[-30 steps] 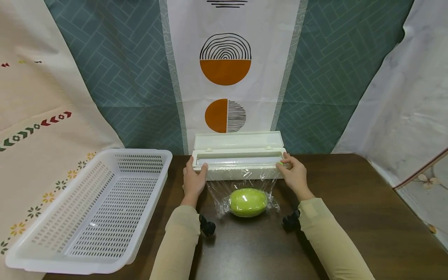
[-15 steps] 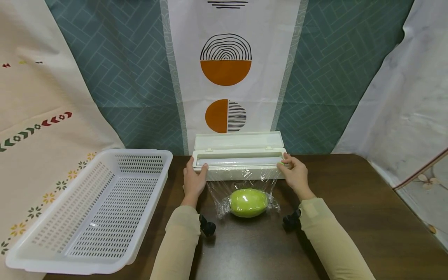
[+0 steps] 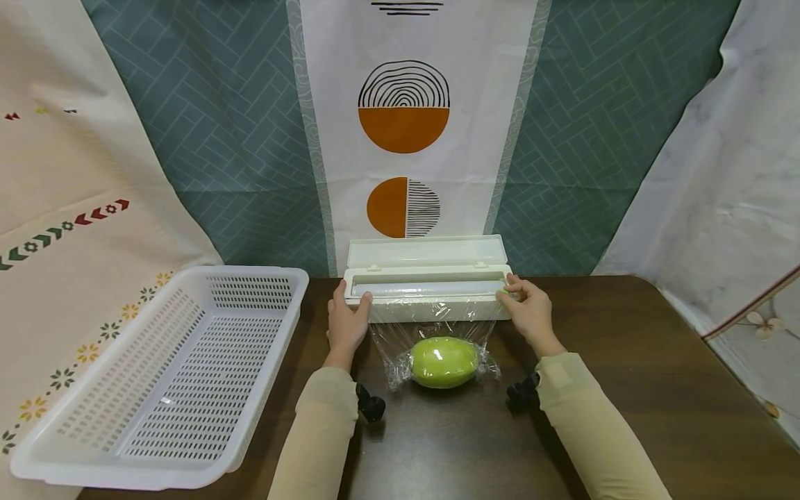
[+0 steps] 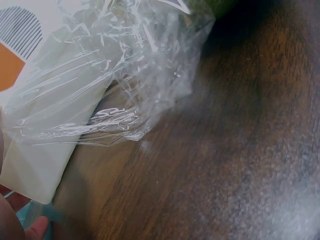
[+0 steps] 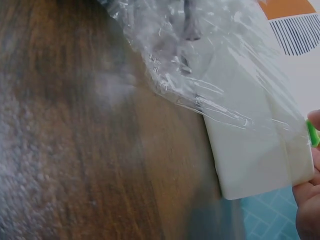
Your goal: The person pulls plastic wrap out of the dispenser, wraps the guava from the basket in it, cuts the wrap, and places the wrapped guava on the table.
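A white cling film dispenser [image 3: 437,310] stands on the table with its lid raised and a film roll inside. Clear cling film [image 4: 105,75] stretches from its front edge to a green oval fruit or melon [image 3: 444,362], which is wrapped in it. My left hand [image 3: 346,326] grips the dispenser's left end, thumb on the front edge. At the right end, my right hand [image 3: 528,314] pinches a small green slide cutter [image 5: 312,132] between thumb and fingers. In the right wrist view the fingers are partly cut off by the frame.
A white perforated plastic basket [image 3: 234,444] stands on the left of the dark wooden table [image 3: 625,347]. Patterned cloth [image 3: 244,125] hangs behind the dispenser. Black wrist devices [image 3: 371,408] sit under both sleeves.
My right hand has shifted slightly to the right, with the green slide cutter, at the dispenser's right end. The left hand, the dispenser and the wrapped fruit look still.
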{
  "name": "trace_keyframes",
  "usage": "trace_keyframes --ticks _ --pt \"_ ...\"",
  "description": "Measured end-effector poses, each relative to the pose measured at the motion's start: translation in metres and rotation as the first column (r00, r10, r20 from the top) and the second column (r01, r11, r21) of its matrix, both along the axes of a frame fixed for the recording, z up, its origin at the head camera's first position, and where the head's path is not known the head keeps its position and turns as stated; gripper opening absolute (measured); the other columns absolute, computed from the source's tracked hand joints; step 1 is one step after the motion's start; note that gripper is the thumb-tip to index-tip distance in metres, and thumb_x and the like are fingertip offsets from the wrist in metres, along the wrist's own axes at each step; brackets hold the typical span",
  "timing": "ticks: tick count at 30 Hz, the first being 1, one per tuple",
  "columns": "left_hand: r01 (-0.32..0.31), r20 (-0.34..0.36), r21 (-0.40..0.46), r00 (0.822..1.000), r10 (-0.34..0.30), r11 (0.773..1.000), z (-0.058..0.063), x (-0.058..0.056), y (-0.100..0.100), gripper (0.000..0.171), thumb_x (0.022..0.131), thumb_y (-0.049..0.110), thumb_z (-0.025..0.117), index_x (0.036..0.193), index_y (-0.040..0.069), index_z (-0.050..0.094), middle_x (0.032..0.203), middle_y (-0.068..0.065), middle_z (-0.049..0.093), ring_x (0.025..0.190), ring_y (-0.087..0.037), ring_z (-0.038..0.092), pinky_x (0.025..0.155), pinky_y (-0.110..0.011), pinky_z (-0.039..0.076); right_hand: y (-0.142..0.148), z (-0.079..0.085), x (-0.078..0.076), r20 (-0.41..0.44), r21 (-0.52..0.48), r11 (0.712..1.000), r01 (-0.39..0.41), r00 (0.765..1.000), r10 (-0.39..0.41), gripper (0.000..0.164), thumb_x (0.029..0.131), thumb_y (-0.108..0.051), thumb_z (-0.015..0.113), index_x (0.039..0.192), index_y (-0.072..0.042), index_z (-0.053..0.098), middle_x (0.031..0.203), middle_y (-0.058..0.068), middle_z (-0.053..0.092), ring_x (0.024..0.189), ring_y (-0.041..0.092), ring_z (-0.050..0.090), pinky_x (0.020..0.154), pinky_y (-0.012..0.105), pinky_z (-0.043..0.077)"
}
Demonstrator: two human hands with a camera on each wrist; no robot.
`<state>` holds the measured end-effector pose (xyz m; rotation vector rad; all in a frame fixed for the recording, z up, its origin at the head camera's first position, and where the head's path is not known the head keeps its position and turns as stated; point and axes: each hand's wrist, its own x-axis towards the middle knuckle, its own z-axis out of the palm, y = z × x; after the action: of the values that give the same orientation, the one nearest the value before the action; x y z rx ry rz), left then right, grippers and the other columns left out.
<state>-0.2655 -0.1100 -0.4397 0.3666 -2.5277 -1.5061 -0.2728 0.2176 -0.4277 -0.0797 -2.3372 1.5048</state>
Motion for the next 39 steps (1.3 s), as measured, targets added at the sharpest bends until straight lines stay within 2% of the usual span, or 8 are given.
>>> trace_keyframes --ticks 8,11,13,15,21,28,36,39 --pt "-0.002 0.001 -0.004 1.000 0.002 1.000 0.000 0.000 0.000 0.071 0.092 0.050 0.050 0.150 0.024 0.019 0.144 -0.015 0.032 0.132 -0.036 0.036 0.101 -0.069 0.019 0.003 0.000 0.000 0.005 -0.013 1.000 -0.012 1.000 0.013 0.022 0.084 -0.008 0.069 0.100 0.006 0.065 0.131 0.015 0.057 0.131 0.026 0.046 0.102 0.038 0.042" --pt "-0.004 0.000 -0.010 1.000 0.003 1.000 -0.001 -0.001 -0.001 0.072 0.091 0.049 0.051 0.150 0.023 0.020 0.145 -0.015 0.031 0.133 -0.037 0.036 0.101 -0.069 0.020 0.004 -0.001 -0.001 0.007 -0.019 1.000 -0.012 1.000 0.012 0.021 0.084 -0.009 0.069 0.099 0.006 0.065 0.130 0.015 0.058 0.130 0.027 0.047 0.094 0.021 0.047" --pt "-0.005 0.001 -0.014 1.000 0.005 1.000 -0.001 -0.001 -0.001 0.072 0.091 0.050 0.051 0.150 0.023 0.020 0.145 -0.015 0.031 0.133 -0.037 0.036 0.101 -0.070 0.020 0.005 -0.002 -0.001 0.002 -0.027 1.000 -0.014 1.000 0.014 0.021 0.084 -0.008 0.069 0.098 0.007 0.065 0.129 0.016 0.059 0.129 0.026 0.048 0.086 0.009 0.045" --pt "-0.005 0.000 -0.017 1.000 0.005 1.000 -0.001 -0.001 -0.001 0.072 0.091 0.049 0.051 0.150 0.023 0.020 0.146 -0.015 0.030 0.133 -0.038 0.036 0.101 -0.070 0.020 0.005 -0.002 -0.002 -0.003 -0.036 0.999 -0.018 1.000 0.018 0.021 0.084 -0.007 0.069 0.098 0.008 0.065 0.129 0.017 0.059 0.129 0.027 0.049 0.081 0.004 0.042" --pt "-0.003 -0.001 -0.019 1.000 0.003 1.000 0.000 -0.001 -0.002 0.071 0.092 0.048 0.051 0.150 0.023 0.020 0.146 -0.015 0.030 0.133 -0.038 0.036 0.101 -0.069 0.020 0.007 -0.003 -0.003 0.002 -0.037 0.999 -0.026 1.000 0.026 0.020 0.085 -0.007 0.068 0.099 0.007 0.065 0.128 0.015 0.060 0.127 0.025 0.051 0.094 0.020 0.046" --pt "0.001 0.007 -0.023 1.000 -0.001 1.000 0.002 -0.001 -0.002 0.071 0.092 0.049 0.051 0.150 0.024 0.019 0.147 -0.015 0.030 0.133 -0.038 0.036 0.101 -0.068 0.021 0.009 -0.004 -0.004 -0.013 -0.062 0.997 -0.034 0.999 0.033 0.023 0.085 -0.006 0.067 0.101 0.010 0.064 0.127 0.017 0.060 0.124 0.027 0.053 0.080 0.004 0.043" --pt "0.003 0.017 -0.029 1.000 -0.002 1.000 0.001 -0.001 -0.002 0.071 0.091 0.051 0.050 0.150 0.025 0.020 0.148 -0.014 0.029 0.134 -0.037 0.035 0.102 -0.067 0.020 0.010 -0.003 -0.005 -0.011 -0.200 0.980 0.008 1.000 -0.010 0.020 0.083 0.001 0.065 0.099 0.014 0.061 0.123 0.020 0.062 0.117 0.031 0.057 0.079 0.007 0.046" --pt "0.003 0.018 -0.031 1.000 -0.003 1.000 0.001 -0.001 -0.003 0.071 0.091 0.051 0.050 0.150 0.024 0.020 0.147 -0.014 0.030 0.134 -0.037 0.035 0.102 -0.067 0.020 0.009 -0.003 -0.005 -0.013 -0.225 0.974 0.021 1.000 -0.025 0.019 0.082 0.002 0.065 0.098 0.013 0.062 0.122 0.020 0.063 0.114 0.028 0.059 0.078 0.007 0.046"
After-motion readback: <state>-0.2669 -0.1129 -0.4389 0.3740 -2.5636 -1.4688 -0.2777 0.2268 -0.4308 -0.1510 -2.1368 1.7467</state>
